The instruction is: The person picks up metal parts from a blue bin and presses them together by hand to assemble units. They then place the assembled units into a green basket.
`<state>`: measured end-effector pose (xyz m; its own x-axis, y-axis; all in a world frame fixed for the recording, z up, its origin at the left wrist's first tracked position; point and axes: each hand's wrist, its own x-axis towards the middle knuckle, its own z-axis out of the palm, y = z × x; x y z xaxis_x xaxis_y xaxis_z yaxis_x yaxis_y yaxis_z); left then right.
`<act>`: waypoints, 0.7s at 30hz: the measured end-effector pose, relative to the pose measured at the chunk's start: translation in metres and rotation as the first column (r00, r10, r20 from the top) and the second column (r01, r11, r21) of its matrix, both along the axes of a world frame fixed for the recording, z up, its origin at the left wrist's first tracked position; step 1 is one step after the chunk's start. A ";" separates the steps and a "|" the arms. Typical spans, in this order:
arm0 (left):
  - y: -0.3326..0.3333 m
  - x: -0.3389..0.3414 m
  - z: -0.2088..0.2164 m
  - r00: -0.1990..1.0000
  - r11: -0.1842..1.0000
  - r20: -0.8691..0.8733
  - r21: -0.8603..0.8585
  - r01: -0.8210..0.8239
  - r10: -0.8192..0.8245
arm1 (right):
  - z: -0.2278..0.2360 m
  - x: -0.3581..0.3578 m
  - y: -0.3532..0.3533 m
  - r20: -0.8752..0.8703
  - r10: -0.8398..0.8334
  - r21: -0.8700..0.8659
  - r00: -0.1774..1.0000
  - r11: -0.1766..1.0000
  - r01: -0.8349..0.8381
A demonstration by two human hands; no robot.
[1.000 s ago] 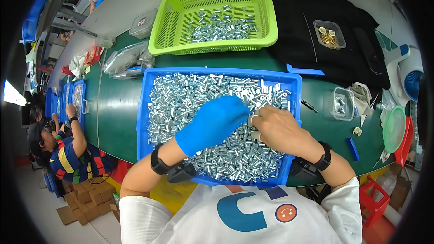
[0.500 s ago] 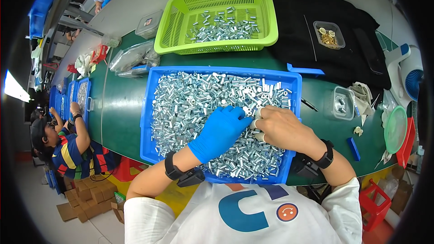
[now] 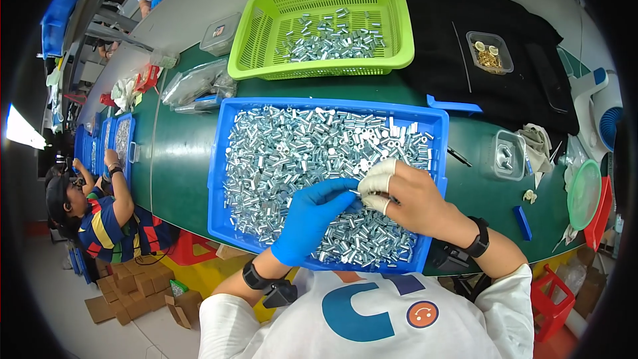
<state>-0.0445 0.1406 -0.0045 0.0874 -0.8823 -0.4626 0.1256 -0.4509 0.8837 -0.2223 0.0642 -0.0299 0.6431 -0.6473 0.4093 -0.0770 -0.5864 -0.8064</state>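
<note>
- My left hand (image 3: 307,218), in a blue glove, has its thumb and fingers drawn together at the tips, right by the other hand's fingertips.
- My right hand (image 3: 424,203) has white covers (image 3: 380,183) on its fingertips, which are bunched close; I cannot tell whether either hand pinches a piece, since the fingers hide it.
- The small metal tubes (image 3: 269,159) lie in a thick, jumbled layer in the blue tray (image 3: 219,169), under both hands; a smaller heap sits in the green basket (image 3: 403,40) beyond.
- I'd judge a light fingertip hold best, as smooth metal probably slips and rolls.
- Keeping both hands low over the tray should let any dropped tube land among the others.
- Turning each tube gently, I should keep its ends uncovered.
</note>
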 end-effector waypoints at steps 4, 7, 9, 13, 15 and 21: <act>0.008 -0.002 -0.006 0.960 0.987 -0.256 0.139 -0.079 0.112 | -0.001 -0.001 0.004 -0.024 -0.011 -0.159 1.000 0.987 0.007; 0.009 -0.004 -0.009 0.847 0.962 -0.462 0.196 -0.192 0.263 | 0.002 -0.001 0.004 -0.115 0.012 -0.238 0.993 0.970 -0.039; 0.006 -0.005 -0.010 0.873 0.973 -0.439 0.183 -0.143 0.211 | 0.003 -0.002 0.005 -0.162 0.016 -0.275 0.987 0.960 -0.060; 0.007 0.002 -0.014 0.887 0.979 -0.436 0.189 -0.071 0.148 | 0.004 -0.005 0.009 -0.193 0.029 -0.219 0.981 0.973 -0.072; 0.008 0.004 -0.014 0.888 0.980 -0.440 0.194 -0.049 0.132 | 0.005 -0.005 0.009 -0.150 0.055 -0.197 0.987 0.977 -0.085; 0.009 -0.001 -0.011 0.943 0.985 -0.298 0.130 -0.111 0.146 | 0.005 -0.002 0.011 -0.060 0.076 0.003 0.995 0.997 -0.076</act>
